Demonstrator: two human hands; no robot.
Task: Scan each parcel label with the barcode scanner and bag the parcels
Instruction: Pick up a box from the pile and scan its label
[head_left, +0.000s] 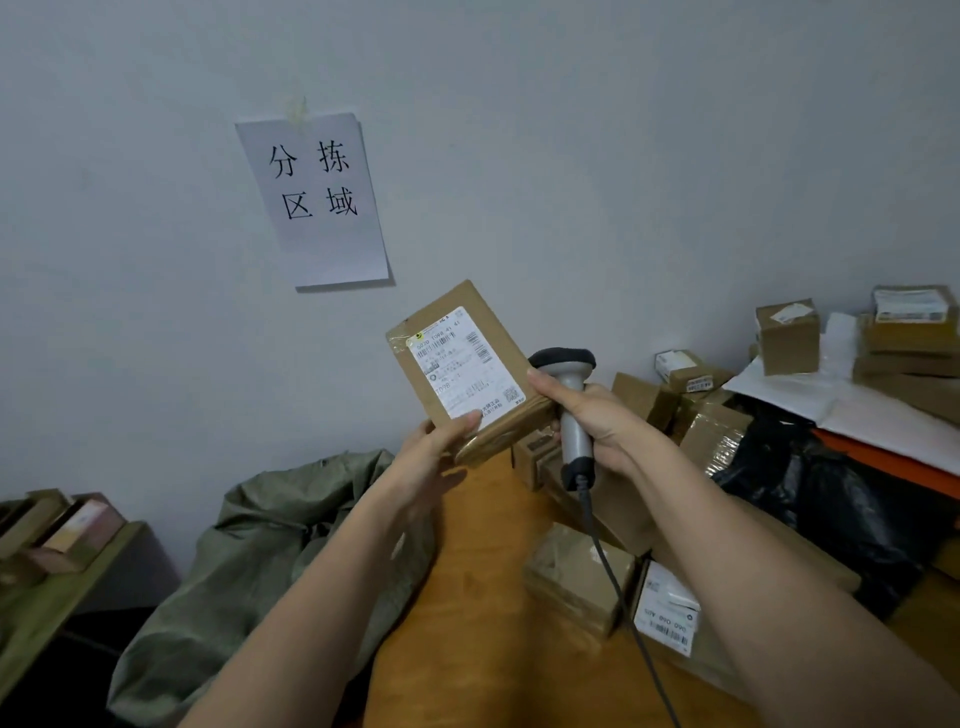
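Observation:
A flat brown cardboard parcel (485, 332) with a white shipping label (465, 364) is held up in front of the wall, label facing me. My left hand (436, 457) grips its lower edge, thumb on the label's corner. My right hand (597, 415) grips the grey handle of a barcode scanner (569, 384), whose dark head sits just right of the parcel; the index finger touches the parcel's right edge. The scanner's cable (618, 587) hangs down over the table. A green woven sack (270, 561) slumps open at the table's left.
Several more brown parcels (576, 577) lie on the wooden table (467, 623), with others stacked at the right (787, 338) beside black plastic bags (841, 509). A paper sign (317, 200) hangs on the wall. A low shelf with boxes (57, 540) stands at far left.

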